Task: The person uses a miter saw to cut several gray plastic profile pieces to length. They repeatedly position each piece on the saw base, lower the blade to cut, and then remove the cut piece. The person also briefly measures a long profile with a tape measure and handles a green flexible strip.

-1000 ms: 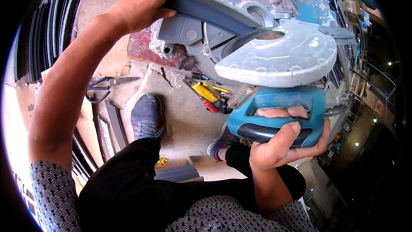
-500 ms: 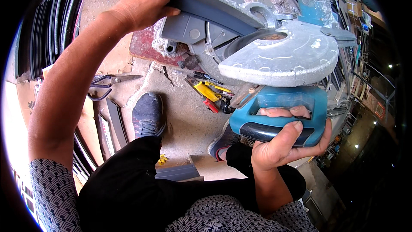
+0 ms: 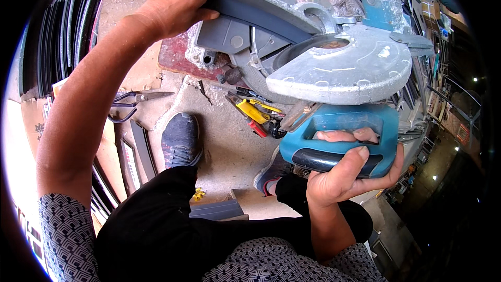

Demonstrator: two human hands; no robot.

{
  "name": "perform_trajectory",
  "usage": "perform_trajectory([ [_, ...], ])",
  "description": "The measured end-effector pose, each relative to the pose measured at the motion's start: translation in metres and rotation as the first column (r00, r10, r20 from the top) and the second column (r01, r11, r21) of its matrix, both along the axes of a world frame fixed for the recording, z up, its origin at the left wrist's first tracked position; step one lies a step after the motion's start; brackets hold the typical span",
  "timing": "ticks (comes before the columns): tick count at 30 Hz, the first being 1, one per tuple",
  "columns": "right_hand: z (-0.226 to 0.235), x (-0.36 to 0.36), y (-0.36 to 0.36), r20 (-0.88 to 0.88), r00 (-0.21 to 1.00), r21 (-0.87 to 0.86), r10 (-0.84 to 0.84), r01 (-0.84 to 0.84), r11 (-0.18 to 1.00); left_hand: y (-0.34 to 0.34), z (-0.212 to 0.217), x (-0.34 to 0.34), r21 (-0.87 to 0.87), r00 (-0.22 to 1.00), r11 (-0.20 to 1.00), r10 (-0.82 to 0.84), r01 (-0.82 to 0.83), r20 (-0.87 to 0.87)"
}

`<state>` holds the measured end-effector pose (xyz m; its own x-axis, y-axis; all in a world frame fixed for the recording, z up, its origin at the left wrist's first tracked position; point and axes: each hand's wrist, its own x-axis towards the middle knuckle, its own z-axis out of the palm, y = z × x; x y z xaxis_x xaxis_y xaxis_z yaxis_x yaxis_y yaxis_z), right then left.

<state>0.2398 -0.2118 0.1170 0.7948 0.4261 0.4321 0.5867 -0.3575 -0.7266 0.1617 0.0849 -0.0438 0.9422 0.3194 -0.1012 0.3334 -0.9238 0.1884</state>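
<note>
At the far left of a dusty miter saw (image 3: 339,73), my left hand (image 3: 175,8) is closed on the end of a dark grey strip (image 3: 255,16). The strip lies along the saw's fence, and its other end runs toward the blade (image 3: 302,52), which the grey guard partly covers. My right hand (image 3: 339,180) wraps round the saw's teal handle (image 3: 300,143), fingers through its opening and thumb on the near side. Whether the blade touches the strip I cannot tell.
Shears (image 3: 138,99), a yellow utility knife (image 3: 252,110) and other small tools lie on the floor near my shoes (image 3: 180,138). Long dark profiles (image 3: 62,36) are stacked at the left. Short grey offcuts (image 3: 216,210) rest beside my legs. A red board (image 3: 177,55) lies under the saw.
</note>
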Motion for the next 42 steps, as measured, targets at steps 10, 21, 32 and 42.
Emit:
perform_trajectory([
  [10, 0.009, 0.003, 0.000, -0.075, 0.996, 0.039, -0.058, 0.061, 0.997, 0.001, -0.001, 0.000, -0.002, 0.999, 1.000, -0.015, 0.015, 0.036],
  [21, 0.035, 0.019, -0.005, -0.217, 0.973, 0.076, -0.073, 0.092, 0.993, 0.002, -0.003, -0.002, 0.009, 0.997, 1.000, -0.024, 0.023, 0.069],
  [32, 0.038, 0.023, -0.008, -0.254, 0.966, 0.073, -0.051, 0.072, 0.995, 0.002, -0.005, -0.001, 0.014, 1.000, 1.000, -0.014, 0.013, 0.028],
  [42, 0.038, 0.022, -0.007, -0.246, 0.968, 0.078, -0.056, 0.077, 0.994, 0.001, -0.004, 0.001, 0.000, 1.000, 1.000, 0.003, -0.003, 0.002],
])
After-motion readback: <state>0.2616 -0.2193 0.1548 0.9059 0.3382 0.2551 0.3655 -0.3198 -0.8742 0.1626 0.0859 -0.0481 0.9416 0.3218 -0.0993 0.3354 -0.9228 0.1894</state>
